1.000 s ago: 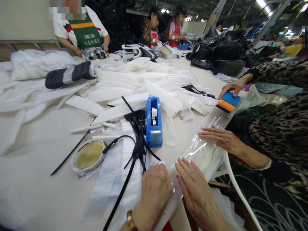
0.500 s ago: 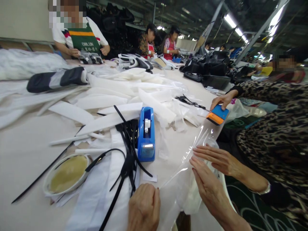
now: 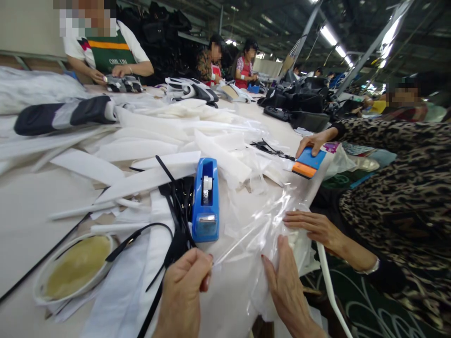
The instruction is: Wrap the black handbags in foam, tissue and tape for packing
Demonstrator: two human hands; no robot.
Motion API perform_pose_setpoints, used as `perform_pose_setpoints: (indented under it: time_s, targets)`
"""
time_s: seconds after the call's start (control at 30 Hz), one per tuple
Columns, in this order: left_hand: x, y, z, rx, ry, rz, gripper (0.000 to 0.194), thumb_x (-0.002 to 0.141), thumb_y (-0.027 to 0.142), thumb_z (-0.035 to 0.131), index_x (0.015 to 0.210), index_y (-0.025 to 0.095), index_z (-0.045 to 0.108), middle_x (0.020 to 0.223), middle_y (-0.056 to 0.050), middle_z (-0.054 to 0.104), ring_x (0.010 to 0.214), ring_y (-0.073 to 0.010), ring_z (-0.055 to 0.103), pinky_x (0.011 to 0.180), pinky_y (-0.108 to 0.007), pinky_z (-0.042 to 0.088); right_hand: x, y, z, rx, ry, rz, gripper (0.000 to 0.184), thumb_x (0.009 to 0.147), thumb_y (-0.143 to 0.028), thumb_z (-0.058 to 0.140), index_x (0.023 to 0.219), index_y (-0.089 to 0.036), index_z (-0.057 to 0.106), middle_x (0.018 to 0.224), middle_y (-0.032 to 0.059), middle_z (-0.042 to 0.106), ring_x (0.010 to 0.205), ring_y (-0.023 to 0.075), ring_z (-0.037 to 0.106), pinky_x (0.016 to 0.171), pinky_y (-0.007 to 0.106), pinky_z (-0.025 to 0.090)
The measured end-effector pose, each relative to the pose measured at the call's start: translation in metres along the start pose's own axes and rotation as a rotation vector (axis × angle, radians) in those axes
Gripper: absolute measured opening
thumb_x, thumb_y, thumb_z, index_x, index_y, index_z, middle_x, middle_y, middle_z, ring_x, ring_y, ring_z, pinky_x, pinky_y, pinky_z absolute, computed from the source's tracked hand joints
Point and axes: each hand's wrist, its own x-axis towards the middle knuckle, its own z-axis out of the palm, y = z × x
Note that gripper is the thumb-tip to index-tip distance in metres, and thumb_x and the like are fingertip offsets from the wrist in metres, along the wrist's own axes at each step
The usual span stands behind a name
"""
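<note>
A clear plastic film (image 3: 243,244) stretches across the table's right side, wrinkled and shiny. My left hand (image 3: 185,284) is closed, pinching the film's near-left corner between thumb and fingers. On the film lies my right hand (image 3: 291,291), open, its fingers stretched out and the thumb apart. Just beyond it, a co-worker's hand (image 3: 319,230) presses flat on the same film. The co-worker's other hand (image 3: 313,143) grips a blue block with an orange edge (image 3: 308,162) at the film's far end. A blue tape dispenser (image 3: 205,199) stands left of the film.
Black straps (image 3: 176,202) lie beside the dispenser. Left of them sits a round white dish with yellowish contents (image 3: 79,267). White foam pieces (image 3: 148,141) pile up behind, with a black-and-grey roll (image 3: 63,115) at the left. Several people work farther back.
My left hand has turned and risen slightly left, pinching the film corner. My right hand has drawn back toward me, thumb spreading. The film is more wrinkled. The view has shifted right.
</note>
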Motion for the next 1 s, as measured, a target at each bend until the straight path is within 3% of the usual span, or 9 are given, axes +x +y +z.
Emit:
perform_pose_setpoints:
  time_s: [0.13, 0.27, 0.43, 0.53, 0.73, 1.0]
  targets:
    - [-0.002, 0.004, -0.005, 0.171, -0.022, 0.054, 0.036, 0.072, 0.047, 0.046, 0.049, 0.021, 0.037, 0.049, 0.005, 0.036, 0.049, -0.0104, 0.035, 0.047, -0.022, 0.029, -0.001, 0.001, 0.003, -0.046, 0.016, -0.055, 0.068, 0.086, -0.049, 0.047, 0.133, -0.001, 0.039, 0.14, 0.0219, 0.037, 0.133, 0.0281, 0.03, 0.11, 0.051, 0.02]
    - [-0.007, -0.02, 0.004, 0.452, -0.146, 0.078, 0.033, 0.08, 0.042, 0.036, 0.054, 0.022, 0.034, 0.051, 0.005, 0.034, 0.051, -0.0119, 0.037, 0.05, -0.024, 0.028, -0.001, 0.0, 0.0, -0.079, -0.029, -0.05, 0.072, 0.089, -0.049, 0.041, 0.137, 0.004, 0.03, 0.142, 0.0267, 0.032, 0.135, 0.0301, 0.024, 0.11, 0.053, 0.02]
    - [-0.008, -0.041, 0.011, 0.725, -0.171, 0.11, 0.03, 0.085, 0.032, 0.03, 0.057, 0.023, 0.033, 0.053, 0.003, 0.043, 0.054, -0.0146, 0.045, 0.054, -0.027, 0.027, 0.0, -0.001, -0.004, -0.067, -0.027, 0.023, 0.075, 0.088, -0.049, 0.044, 0.143, -0.005, 0.018, 0.144, 0.0243, 0.029, 0.135, 0.0301, 0.025, 0.106, 0.053, 0.029]
    - [-0.007, -0.042, 0.01, 0.852, -0.179, 0.11, 0.029, 0.087, 0.028, 0.029, 0.059, 0.022, 0.037, 0.055, 0.001, 0.05, 0.057, -0.0161, 0.05, 0.058, -0.028, 0.028, 0.0, 0.001, -0.004, -0.105, 0.012, -0.045, 0.073, 0.088, -0.046, 0.046, 0.144, -0.01, 0.016, 0.143, 0.0228, 0.032, 0.132, 0.0305, 0.031, 0.103, 0.051, 0.035]
    - [-0.007, -0.032, 0.011, 1.001, -0.234, 0.048, 0.029, 0.09, 0.022, 0.03, 0.068, 0.021, 0.049, 0.065, -0.002, 0.061, 0.065, -0.0175, 0.058, 0.06, -0.028, 0.033, 0.002, 0.005, -0.001, -0.215, 0.011, -0.301, 0.054, 0.092, -0.031, 0.042, 0.142, -0.019, 0.026, 0.14, 0.0194, 0.039, 0.132, 0.0301, 0.032, 0.101, 0.057, 0.035]
    - [-0.008, -0.02, 0.015, 1.255, -0.292, 0.064, 0.03, 0.093, 0.019, 0.029, 0.081, 0.019, 0.057, 0.079, -0.006, 0.068, 0.082, -0.0225, 0.066, 0.067, -0.031, 0.042, 0.0, 0.011, -0.001, -0.339, -0.017, -0.391, 0.035, 0.093, -0.024, 0.039, 0.123, -0.016, 0.053, 0.14, 0.0226, 0.034, 0.132, 0.035, 0.029, 0.096, 0.06, 0.039]
